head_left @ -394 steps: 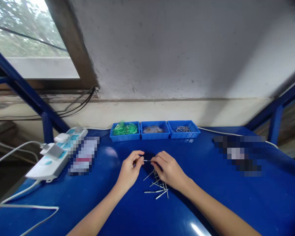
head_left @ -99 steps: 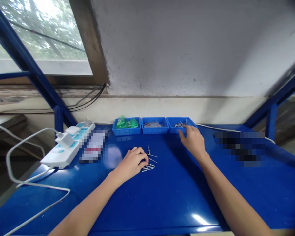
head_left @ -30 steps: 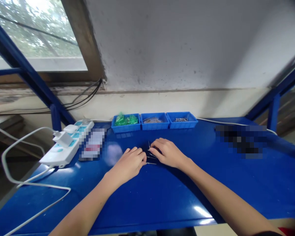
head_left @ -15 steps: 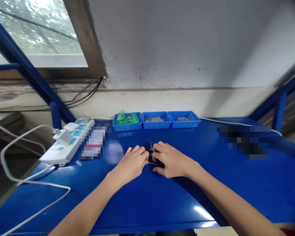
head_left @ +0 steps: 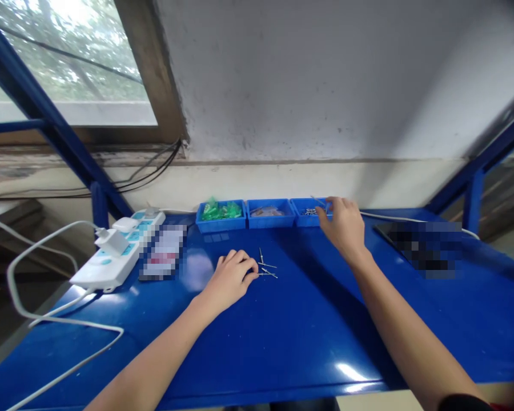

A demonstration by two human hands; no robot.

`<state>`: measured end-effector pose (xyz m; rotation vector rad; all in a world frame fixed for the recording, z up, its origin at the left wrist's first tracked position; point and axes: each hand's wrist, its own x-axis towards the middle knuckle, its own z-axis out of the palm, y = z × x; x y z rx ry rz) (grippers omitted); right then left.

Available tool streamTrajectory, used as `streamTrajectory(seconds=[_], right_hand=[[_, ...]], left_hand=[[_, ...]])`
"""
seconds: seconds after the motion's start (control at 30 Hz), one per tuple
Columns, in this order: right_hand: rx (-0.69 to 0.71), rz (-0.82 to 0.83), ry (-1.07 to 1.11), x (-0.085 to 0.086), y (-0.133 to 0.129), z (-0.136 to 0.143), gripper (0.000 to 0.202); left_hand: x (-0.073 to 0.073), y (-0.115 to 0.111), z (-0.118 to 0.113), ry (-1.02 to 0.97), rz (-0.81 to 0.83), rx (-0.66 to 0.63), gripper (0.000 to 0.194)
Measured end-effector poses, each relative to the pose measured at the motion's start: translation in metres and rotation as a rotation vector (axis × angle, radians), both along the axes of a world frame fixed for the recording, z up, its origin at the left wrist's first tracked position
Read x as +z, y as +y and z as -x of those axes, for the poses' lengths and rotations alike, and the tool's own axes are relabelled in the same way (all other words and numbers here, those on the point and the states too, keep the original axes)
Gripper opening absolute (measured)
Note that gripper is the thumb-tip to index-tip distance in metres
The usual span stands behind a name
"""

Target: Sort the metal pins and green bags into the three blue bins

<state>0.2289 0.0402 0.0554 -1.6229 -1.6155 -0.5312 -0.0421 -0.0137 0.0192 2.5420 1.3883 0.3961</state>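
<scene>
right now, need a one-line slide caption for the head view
Right hand holding a blind rivet over the rightmost blue bin, left hand beside loose rivets on a blue tabletop.

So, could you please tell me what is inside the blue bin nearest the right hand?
Small silvery metal pins show inside the left part of the blue bin. The right hand hides much of its right part, so whatever lies there cannot be seen.

Workshop bench (head_left: pixel 257 348) with 3 blue parts bins (head_left: pixel 271 221)
</scene>
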Motion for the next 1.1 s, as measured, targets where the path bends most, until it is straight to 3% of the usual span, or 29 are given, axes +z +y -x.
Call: streamTrajectory(seconds=[0.07, 0.2, 0.23, 0.3, 0.4, 0.5, 0.6, 0.67, 0.7, 0.77, 0.87, 0.93, 1.0, 1.1], right_hand=[[0.070, 0.140, 0.008, -0.011, -0.003, 0.002, 0.029], [0.642, 0.427, -0.093, -0.024, -0.026, 0.039, 0.025], [0.751, 0.456, -0.150, -0.025, -0.032, 0.049, 0.022], [0.837, 0.447, -0.249, -0.025, -0.041, 0.066, 0.017], [0.795, 0.353, -0.314, -0.020, -0.042, 0.072, 0.021], [0.660, 0.184, -0.259, -0.012, -0.029, 0.053, 0.025], [0.293, 0.027, -0.109, -0.008, -0.009, 0.021, 0.024], [0.065, 0.030, -0.052, -0.010, -0.001, 0.005, 0.028], [0.025, 0.068, -0.039, -0.013, 0.000, 0.001, 0.032], [0.135, 0.199, -0.028, -0.019, -0.005, 0.004, 0.035], [0.538, 0.394, -0.084, -0.026, -0.023, 0.032, 0.029], [0.719, 0.442, -0.190, -0.029, -0.036, 0.054, 0.025], [0.762, 0.420, -0.286, -0.029, -0.044, 0.071, 0.020], [0.709, 0.324, -0.320, -0.024, -0.043, 0.075, 0.022]], left_hand=[[-0.001, -0.001, -0.002, 0.031, -0.017, -0.011, 0.015], [-0.003, -0.001, -0.004, -0.024, -0.039, 0.046, 0.013], [-0.003, 0.000, -0.003, -0.062, -0.036, 0.069, 0.013], [-0.004, 0.002, -0.002, -0.139, -0.024, 0.102, 0.014], [-0.003, 0.005, -0.001, -0.234, -0.013, 0.104, 0.016], [-0.005, 0.004, -0.003, -0.268, -0.039, 0.079, 0.012], [-0.009, 0.001, -0.009, -0.184, -0.068, 0.030, 0.017], [-0.013, -0.001, -0.013, -0.138, -0.071, -0.005, 0.010], [-0.014, -0.002, -0.014, -0.134, -0.069, -0.016, 0.008], [-0.016, -0.002, -0.016, -0.152, -0.065, -0.013, 0.009], [-0.016, 0.000, -0.015, -0.208, -0.071, 0.063, 0.011], [-0.013, 0.003, -0.012, -0.248, -0.083, 0.131, 0.014], [-0.011, 0.006, -0.008, -0.275, -0.081, 0.166, 0.019], [-0.009, 0.010, -0.006, -0.292, -0.059, 0.159, 0.021]])
